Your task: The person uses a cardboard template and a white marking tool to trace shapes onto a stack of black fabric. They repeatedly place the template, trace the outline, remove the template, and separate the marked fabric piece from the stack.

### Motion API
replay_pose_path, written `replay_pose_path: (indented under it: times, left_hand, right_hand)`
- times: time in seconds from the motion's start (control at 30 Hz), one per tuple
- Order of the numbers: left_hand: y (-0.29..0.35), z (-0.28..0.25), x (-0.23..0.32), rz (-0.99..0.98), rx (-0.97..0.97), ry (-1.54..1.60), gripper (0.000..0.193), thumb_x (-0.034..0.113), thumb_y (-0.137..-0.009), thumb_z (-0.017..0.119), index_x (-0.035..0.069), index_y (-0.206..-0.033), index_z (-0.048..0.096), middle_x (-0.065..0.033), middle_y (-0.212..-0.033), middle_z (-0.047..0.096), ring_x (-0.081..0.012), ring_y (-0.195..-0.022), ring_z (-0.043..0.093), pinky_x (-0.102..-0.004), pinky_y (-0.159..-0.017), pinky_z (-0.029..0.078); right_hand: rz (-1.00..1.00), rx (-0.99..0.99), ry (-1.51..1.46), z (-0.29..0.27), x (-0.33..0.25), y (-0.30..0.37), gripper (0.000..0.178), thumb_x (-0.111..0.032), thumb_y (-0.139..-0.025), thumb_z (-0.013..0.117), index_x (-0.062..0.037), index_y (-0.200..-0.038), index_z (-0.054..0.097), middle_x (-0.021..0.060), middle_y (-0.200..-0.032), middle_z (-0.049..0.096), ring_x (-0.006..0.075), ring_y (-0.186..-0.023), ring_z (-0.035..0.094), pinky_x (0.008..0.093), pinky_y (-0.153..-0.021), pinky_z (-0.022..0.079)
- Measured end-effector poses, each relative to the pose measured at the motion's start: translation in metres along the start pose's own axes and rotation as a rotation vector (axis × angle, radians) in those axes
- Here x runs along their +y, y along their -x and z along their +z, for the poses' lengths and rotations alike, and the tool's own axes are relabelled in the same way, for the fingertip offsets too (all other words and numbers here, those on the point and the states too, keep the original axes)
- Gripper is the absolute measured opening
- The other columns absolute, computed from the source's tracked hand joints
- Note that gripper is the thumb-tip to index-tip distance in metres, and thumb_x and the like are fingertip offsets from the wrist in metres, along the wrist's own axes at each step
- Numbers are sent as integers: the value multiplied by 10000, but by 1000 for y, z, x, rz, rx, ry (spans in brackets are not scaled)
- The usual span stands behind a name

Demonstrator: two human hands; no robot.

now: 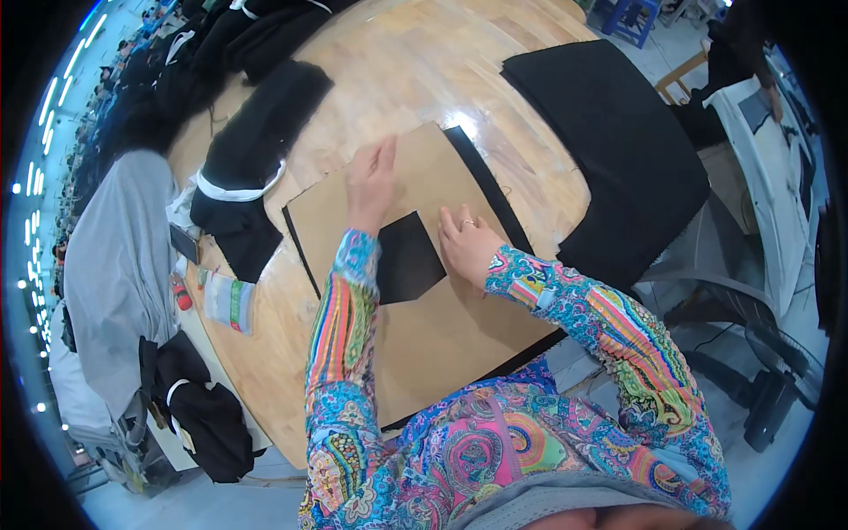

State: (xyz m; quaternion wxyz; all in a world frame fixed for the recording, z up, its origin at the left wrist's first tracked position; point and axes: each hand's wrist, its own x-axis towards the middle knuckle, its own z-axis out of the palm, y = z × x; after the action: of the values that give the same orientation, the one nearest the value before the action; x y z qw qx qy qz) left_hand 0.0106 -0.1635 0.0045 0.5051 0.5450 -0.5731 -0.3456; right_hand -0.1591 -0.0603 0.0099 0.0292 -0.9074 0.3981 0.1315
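A brown cardboard pattern piece (424,177) lies on black fabric (495,190), which shows along its edges. Through a five-sided cutout in the card I see more black cloth (411,261). My left hand (373,181) is over the far left part of the card, with its fingers stretched out and slightly blurred; nothing shows in them. To the right of the cutout, my right hand (470,243) rests spread on the card, a ring on one finger.
A stack of black fabric pieces (609,132) lies at the right of the wooden table (397,62). Black bundles tied with white strips (243,181) lie at the left, near a small clear packet (228,300). A fan (760,380) stands at the lower right.
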Motion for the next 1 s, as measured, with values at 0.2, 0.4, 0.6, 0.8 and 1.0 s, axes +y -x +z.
replay_pose_path:
  times: [0.2,0.4,0.6,0.8,1.0]
  left_hand:
    - [62,-33,6,-441,-126,328,191,88,-875,628,-46,-1010,634,-81,-941,658,-125,-851,640,-236,-758,500]
    - [76,-22,-6,-203,-90,-87,153,81,-852,636,-30,-955,658,-101,-867,689,-129,-788,657,-249,-708,515]
    - [79,-21,-8,-208,-98,-64,162,99,-853,631,-28,-947,664,-110,-848,701,-143,-763,667,-260,-679,514]
    - [78,-15,-10,-178,-107,-159,169,120,-841,634,-18,-931,673,-142,-853,702,-175,-756,681,-275,-678,517]
    - [77,-13,-10,114,-125,-490,124,109,-835,630,-8,-855,664,-136,-846,686,-184,-744,668,-301,-666,522]
  right_hand:
    - [-45,-163,-131,-15,10,-4,1183,-307,-441,919,56,-1393,319,228,-1492,219,450,-1253,377,449,-888,516]
    - [15,-170,-50,-18,1,-15,1302,-285,-363,938,41,-1426,262,172,-1514,214,389,-1215,417,410,-802,560]
    - [12,-156,-53,-30,0,-12,1261,-217,-346,913,48,-1409,289,186,-1486,258,397,-1192,461,384,-759,569]
    - [50,-134,-55,-20,0,-13,1298,-211,-348,929,21,-1436,261,125,-1518,230,359,-1206,433,399,-754,571]
    - [58,-170,-70,-27,-2,-14,1284,-220,-368,930,8,-1439,260,115,-1519,229,359,-1237,417,398,-772,565]
